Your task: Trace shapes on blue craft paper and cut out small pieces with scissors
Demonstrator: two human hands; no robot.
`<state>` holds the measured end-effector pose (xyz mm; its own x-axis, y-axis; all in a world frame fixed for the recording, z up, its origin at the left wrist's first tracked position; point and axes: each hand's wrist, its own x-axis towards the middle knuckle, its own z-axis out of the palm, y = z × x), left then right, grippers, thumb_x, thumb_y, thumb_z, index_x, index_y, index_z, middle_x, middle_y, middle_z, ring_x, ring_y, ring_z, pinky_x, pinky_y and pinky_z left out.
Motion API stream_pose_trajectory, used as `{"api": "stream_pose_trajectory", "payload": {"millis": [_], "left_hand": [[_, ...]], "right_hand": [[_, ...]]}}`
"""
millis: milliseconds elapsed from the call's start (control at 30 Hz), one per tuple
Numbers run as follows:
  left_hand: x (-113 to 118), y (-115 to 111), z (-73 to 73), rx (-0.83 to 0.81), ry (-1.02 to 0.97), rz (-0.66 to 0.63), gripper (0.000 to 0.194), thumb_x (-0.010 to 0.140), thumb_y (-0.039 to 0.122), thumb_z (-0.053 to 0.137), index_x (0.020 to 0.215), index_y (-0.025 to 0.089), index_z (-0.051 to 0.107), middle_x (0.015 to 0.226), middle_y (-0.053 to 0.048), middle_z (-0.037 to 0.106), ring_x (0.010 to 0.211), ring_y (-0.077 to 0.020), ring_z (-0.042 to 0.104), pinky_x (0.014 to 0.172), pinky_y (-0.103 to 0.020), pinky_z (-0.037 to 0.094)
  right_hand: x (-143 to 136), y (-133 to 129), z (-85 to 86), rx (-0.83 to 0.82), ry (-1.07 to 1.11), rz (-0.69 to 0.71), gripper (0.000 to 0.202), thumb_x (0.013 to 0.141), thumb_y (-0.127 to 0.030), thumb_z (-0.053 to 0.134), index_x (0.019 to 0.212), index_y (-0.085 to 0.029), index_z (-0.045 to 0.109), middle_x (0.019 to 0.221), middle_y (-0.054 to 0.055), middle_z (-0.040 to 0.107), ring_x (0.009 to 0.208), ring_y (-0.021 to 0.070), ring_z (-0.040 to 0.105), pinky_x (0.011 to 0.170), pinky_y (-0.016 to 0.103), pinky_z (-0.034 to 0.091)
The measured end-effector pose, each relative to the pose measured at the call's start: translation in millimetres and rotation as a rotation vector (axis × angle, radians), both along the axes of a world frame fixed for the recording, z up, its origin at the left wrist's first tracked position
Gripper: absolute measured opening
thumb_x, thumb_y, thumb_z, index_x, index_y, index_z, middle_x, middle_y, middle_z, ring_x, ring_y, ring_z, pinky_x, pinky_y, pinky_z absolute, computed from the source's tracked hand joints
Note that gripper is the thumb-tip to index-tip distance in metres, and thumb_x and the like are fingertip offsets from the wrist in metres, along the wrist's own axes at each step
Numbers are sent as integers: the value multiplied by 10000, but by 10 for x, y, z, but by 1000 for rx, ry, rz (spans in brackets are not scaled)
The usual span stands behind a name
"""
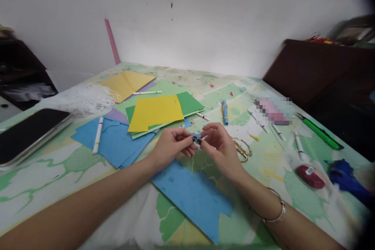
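Left hand: thumb and forefinger pinched on a small blue piece, remaining fingers curled. Right hand: thumb and fingertips closed on the same piece, bangle at the wrist. Small blue piece: mid-table, between the two hands, above the tablecloth — outline mostly hidden by the fingers.

Near: one blue sheet, notched at its right end, below the hands.

Left: blue sheets with a white marker on top; a dark-screened phone; a bundle of white string.

Far: a yellow sheet over green sheets; a blue roll bound in yellow.

Right: gold-handled scissors, just beside the right hand; a green cutter; a blue glue gun — at the table's edge.
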<state>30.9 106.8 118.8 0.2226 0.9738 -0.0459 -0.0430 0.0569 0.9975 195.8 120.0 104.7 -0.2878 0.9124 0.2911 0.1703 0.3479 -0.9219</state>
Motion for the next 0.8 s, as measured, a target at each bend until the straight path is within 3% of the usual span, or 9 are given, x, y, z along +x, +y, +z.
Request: {"api": "stream_pose_trajectory", "payload": {"millis": [100, 233, 533, 667, 800], "left_hand": [[7, 9, -23, -9, -9, 50, 154, 761, 241, 636, 747, 99, 578, 623, -37, 640, 542, -120, 614, 535, -226, 514], [7, 15, -50, -8, -46, 62, 178, 751, 264, 652, 754, 109, 566, 623, -28, 634, 537, -117, 607, 529, -229, 511], [15, 53, -137, -29, 6, 60, 169, 728, 241, 662, 685, 126, 547, 551, 7, 597, 449, -81, 537, 423, -178, 438], [-17, 64, -140, -45, -1, 54, 178, 714, 258, 677, 684, 121, 568, 569, -12, 613, 460, -99, 559, 417, -188, 438], [-57, 94, -134, -67, -48, 128, 203, 700, 298, 697, 757, 128, 601, 628, -15, 631, 540, -125, 614, 475, -207, 473]], "right_hand": [[-3, -5, 2, 94, -122, -39, 117, 823, -180, 519, 935, -211, 538, 917, 25, 588, 678, 110, 555, 542, 215, 434], [-13, 8, -13, 119, -157, -47, 149, 813, -212, 555, 961, -198, 560, 958, 40, 587, 692, 118, 564, 556, 227, 453], [-65, 22, -104, -64, 68, 69, 140, 758, -181, 584, 888, -176, 533, 796, 14, 599, 706, 128, 595, 657, 248, 485], [-19, 78, -95, -89, -111, 26, 154, 737, -162, 540, 889, -177, 522, 740, -3, 588, 672, 118, 585, 607, 218, 467], [69, 156, -104, -112, -339, -14, 217, 633, -80, 548, 827, -174, 575, 595, -31, 569, 530, 108, 532, 482, 195, 380]]}}
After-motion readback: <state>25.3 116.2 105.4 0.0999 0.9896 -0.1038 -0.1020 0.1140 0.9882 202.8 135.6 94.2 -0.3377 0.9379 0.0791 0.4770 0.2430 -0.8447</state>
